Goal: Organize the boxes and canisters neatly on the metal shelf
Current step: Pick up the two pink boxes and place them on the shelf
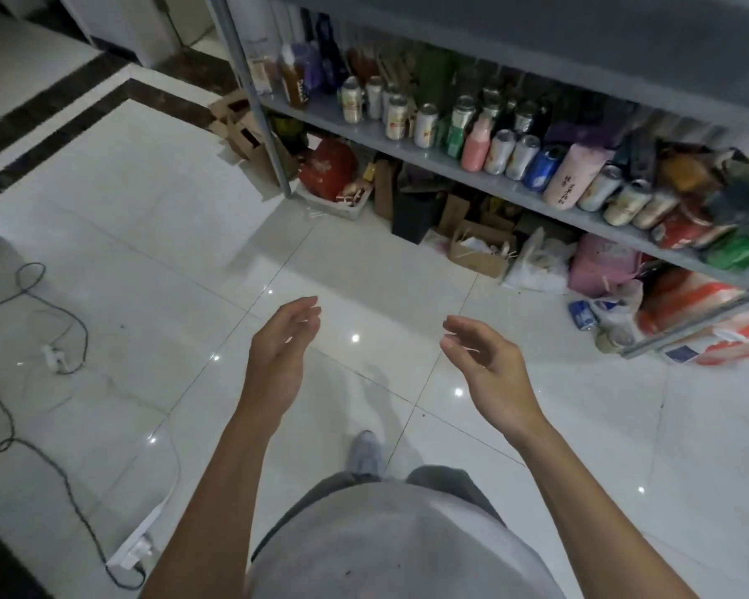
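Note:
A grey metal shelf (pixel 411 144) runs along the upper right. Its middle board carries several drink cans (pixel 396 116), a pink bottle (pixel 476 149), a blue can (pixel 543 168) and a pale pink canister (pixel 574 177). Cardboard boxes (pixel 478 252) and bags lie on the floor under it. My left hand (pixel 280 352) and my right hand (pixel 483 361) hover over the white tiled floor in front of the shelf, well short of it. Both have relaxed fingers and hold nothing.
A red round object in a white tray (pixel 327 168) sits by the shelf's post (pixel 273 136). Brown boxes (pixel 238 123) lie left of the post. A blue can (pixel 582 313) lies on the floor at right. A cable (pixel 40 443) and power strip (pixel 137 551) trail at left.

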`<state>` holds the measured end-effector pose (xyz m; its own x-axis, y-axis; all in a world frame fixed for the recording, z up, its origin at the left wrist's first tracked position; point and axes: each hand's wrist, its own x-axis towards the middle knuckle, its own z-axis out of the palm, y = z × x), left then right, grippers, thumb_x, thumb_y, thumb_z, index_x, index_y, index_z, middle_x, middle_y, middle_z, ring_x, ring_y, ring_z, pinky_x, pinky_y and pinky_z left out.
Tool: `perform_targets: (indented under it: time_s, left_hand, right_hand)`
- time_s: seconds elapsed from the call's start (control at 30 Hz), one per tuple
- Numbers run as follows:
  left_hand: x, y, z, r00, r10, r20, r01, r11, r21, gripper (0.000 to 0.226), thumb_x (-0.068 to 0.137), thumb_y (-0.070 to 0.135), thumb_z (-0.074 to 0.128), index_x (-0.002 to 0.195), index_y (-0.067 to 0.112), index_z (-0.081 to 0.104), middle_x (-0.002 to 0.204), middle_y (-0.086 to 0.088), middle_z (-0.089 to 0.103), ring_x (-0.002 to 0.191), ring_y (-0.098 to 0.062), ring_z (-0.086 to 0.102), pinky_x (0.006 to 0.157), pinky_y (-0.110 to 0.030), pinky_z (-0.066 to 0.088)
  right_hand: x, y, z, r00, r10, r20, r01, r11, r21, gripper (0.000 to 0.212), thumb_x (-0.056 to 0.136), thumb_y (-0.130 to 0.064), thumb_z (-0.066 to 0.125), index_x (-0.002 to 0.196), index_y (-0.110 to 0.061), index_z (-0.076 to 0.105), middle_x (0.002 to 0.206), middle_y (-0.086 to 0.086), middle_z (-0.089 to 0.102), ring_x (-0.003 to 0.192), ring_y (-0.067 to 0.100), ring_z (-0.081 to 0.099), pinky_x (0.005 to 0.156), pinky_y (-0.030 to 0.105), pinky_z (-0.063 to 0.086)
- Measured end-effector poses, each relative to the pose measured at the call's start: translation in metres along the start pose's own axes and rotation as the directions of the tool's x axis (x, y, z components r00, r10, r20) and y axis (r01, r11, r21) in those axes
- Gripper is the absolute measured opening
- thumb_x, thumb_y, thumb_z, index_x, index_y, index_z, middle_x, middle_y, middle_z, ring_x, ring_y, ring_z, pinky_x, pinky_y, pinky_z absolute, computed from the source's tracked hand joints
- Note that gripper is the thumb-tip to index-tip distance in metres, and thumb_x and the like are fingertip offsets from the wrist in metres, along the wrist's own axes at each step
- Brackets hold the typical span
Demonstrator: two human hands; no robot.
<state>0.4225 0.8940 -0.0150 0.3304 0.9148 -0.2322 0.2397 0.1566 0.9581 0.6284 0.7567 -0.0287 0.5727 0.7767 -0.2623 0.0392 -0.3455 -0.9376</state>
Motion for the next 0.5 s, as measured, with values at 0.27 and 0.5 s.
perform_targets:
  time_s: [0.27, 0.5]
  left_hand:
    - [0.149, 0.053, 0.019, 0.992, 0.015, 0.129, -0.021, 0.999, 0.045, 0.026, 0.084, 0.041, 0.057, 0.107, 0.043, 0.067, 0.117, 0.009, 0.068, 0.113, -0.011, 0.061, 0.106, -0.041, 0.044]
    - [0.26, 0.072, 0.043, 0.999, 0.013, 0.045, -0.015, 0.999, 0.04, 0.025, 0.089, 0.031, 0.058, 0.112, 0.036, 0.066, 0.114, 0.009, 0.069, 0.111, -0.012, 0.062, 0.104, -0.039, 0.046]
  right_hand:
    - [0.108, -0.029, 0.015, 0.993, 0.03, -0.118, -0.026, 0.999, 0.035, 0.028, 0.094, -0.022, 0.066, 0.122, -0.024, 0.067, 0.116, -0.016, 0.068, 0.106, -0.002, 0.063, 0.092, 0.016, 0.05]
    - [0.254, -0.064, 0.017, 0.998, -0.031, -0.055, 0.031, 1.0, 0.003, 0.03, 0.095, -0.022, 0.065, 0.124, -0.021, 0.066, 0.119, -0.011, 0.067, 0.105, -0.008, 0.061, 0.087, 0.012, 0.05]
